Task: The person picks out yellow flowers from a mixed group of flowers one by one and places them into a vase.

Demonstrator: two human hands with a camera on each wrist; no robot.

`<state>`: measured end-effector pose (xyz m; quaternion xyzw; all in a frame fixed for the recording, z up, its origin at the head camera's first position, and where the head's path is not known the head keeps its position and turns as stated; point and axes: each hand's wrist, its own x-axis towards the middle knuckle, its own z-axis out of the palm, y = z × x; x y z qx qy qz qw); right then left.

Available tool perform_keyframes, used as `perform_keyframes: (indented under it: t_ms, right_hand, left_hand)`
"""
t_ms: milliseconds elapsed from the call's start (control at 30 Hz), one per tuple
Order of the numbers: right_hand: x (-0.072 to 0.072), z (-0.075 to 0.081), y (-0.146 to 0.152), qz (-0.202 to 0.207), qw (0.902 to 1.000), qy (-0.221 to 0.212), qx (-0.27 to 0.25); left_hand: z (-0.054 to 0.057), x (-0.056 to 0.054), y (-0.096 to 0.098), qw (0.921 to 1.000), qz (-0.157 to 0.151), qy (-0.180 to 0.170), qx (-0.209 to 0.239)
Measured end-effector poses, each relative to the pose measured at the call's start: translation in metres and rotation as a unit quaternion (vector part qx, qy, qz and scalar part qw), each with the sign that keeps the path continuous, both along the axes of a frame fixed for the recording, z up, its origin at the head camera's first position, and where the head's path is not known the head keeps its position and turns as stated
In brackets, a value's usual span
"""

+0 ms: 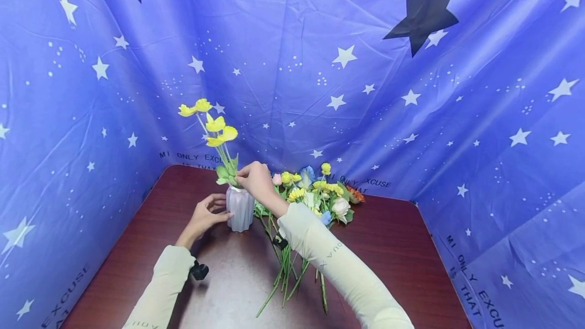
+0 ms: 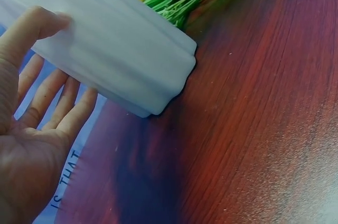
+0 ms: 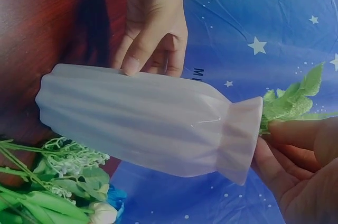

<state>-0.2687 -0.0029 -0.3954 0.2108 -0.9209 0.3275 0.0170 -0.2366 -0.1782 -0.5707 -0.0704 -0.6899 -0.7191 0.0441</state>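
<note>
A pale, ribbed vase stands upright on the table, with yellow flowers rising from its mouth. My left hand steadies the vase from the left, its thumb on the near side and fingertips toward the far side. At the vase's rim my right hand pinches the flowers' green stems near the leaves. The left wrist view has my left hand against the white vase wall. Seen from the right wrist, fingertips of my right hand are right beside the flared rim.
To the vase's right, a pile of artificial flowers in yellow, white, blue and orange lies on the dark red wooden table. Their long green stems point toward the near edge, partly under my right sleeve. A blue star-patterned cloth encloses the table.
</note>
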Motion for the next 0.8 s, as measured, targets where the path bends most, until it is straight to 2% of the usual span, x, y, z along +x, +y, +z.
perform_keyframes:
  t_ms: [200, 333, 567, 800]
  right_hand:
    - [0.002, 0.003, 0.003, -0.006, 0.9999, -0.014, -0.005]
    - [0.003, 0.006, 0.006, -0.004, 0.9996, -0.026, -0.012]
    - [0.006, 0.01, 0.01, 0.008, 0.9991, -0.038, -0.014]
    - [0.005, 0.016, 0.013, 0.011, 0.999, -0.042, -0.012]
  left_hand:
    - [0.002, -0.001, -0.006, 0.9993, -0.007, 0.004, -0.037]
    - [0.006, -0.001, -0.009, 0.9987, -0.01, -0.018, -0.047]
    - [0.004, 0.0, -0.012, 0.9979, -0.025, -0.057, -0.018]
    - [-0.001, -0.003, -0.015, 0.9977, -0.027, -0.062, -0.002]
